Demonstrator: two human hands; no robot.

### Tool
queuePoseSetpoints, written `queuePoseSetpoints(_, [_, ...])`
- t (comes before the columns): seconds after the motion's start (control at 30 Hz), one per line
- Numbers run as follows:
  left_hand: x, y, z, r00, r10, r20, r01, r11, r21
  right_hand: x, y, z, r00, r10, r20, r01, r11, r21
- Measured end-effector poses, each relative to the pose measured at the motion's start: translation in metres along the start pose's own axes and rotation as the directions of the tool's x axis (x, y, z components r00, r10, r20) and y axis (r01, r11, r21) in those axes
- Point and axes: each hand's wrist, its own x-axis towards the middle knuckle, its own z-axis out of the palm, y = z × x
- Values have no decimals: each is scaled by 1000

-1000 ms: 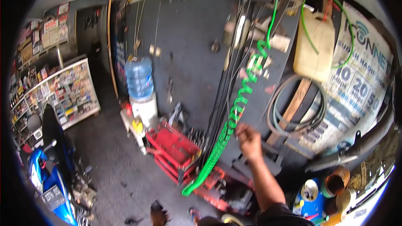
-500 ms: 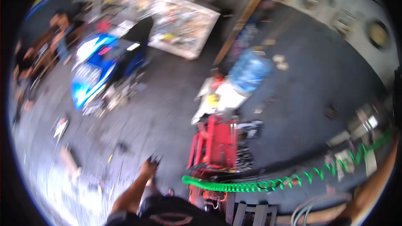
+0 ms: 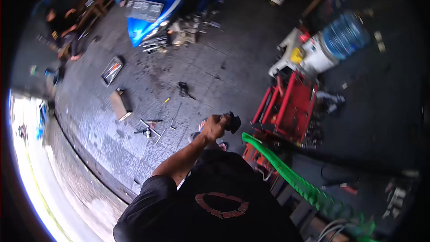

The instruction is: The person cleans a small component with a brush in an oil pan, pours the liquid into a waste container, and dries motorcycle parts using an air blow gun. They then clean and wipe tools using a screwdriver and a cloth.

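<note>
My left hand [image 3: 215,127] reaches out in front of my black shirt, its fingers closed round a small dark part [image 3: 233,122]. What kind of part it is, I cannot make out. Just right of it, the end of a green coiled hose [image 3: 286,170] comes up near a red tool cart [image 3: 293,107]. Below the hand, parts of my sandalled feet show on the floor. My right hand is out of view.
A blue motorcycle [image 3: 154,13] stands ahead. On the floor lie a tray of tools [image 3: 112,70], a cardboard box [image 3: 119,105], a T-handle wrench [image 3: 150,127] and a black part [image 3: 183,90]. A water dispenser with a blue bottle [image 3: 345,36] is beyond the cart. A person [image 3: 62,31] sits far left.
My view has swung left, so the motorcycle, cart and bottle have shifted up and right. The bare arm at the right edge has left the view. My left hand still holds the dark part.
</note>
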Motion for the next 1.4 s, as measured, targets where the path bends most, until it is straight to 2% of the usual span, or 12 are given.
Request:
queuePoseSetpoints(0.03, [-11,40,12,999,-2,37,4,999,-36,-24,-61,76,956,286,60,-230,863,-450])
queuePoseSetpoints(0.1, [-20,86,26,981,41,189,-25,996,-85,-70,-15,124,927,352,128,-369,918,147])
queuePoseSetpoints(0.2, [-52,146,52,873,278,401,-223,958,-179,-133,12,193,669,441,598,-555,-240,797])
queuePoseSetpoints(0.37, [-84,181,88,642,594,485,-508,803,-310,-209,-51,333,571,534,624,-569,-291,769])
queuePoseSetpoints(0.47, [-83,192,66,770,106,630,-183,981,58,-226,-56,366,528,515,675,-670,-236,704])
queuePoseSetpoints(0.77, [-60,109,65,902,164,399,-325,866,379,-329,-39,421,404,236,884,-915,110,388])
queuePoseSetpoints(1.03, [-79,-20,19,976,-219,-13,189,806,561,-739,61,481,-648,564,511,-709,-693,-134])
queuePoseSetpoints(1.13, [-89,-57,5,968,-231,-99,247,802,544,-867,121,493,-529,820,220,-849,-515,-119])
queuePoseSetpoints(1.2, [-89,-73,1,947,-280,-157,321,794,517,-1164,190,508,493,802,336,-495,576,-650])
queuePoseSetpoints(1.23, [-88,-75,2,939,-297,-172,343,776,530,-1092,200,508,-114,910,398,-977,-30,-211])
queuePoseSetpoints(1.27, [-87,-78,1,932,-309,-189,362,758,543,-1018,210,506,-677,668,308,-639,-742,203])
queuePoseSetpoints(1.4, [-85,-98,-10,877,-431,-214,469,672,573,-1025,216,524,-672,688,274,-691,-716,102])
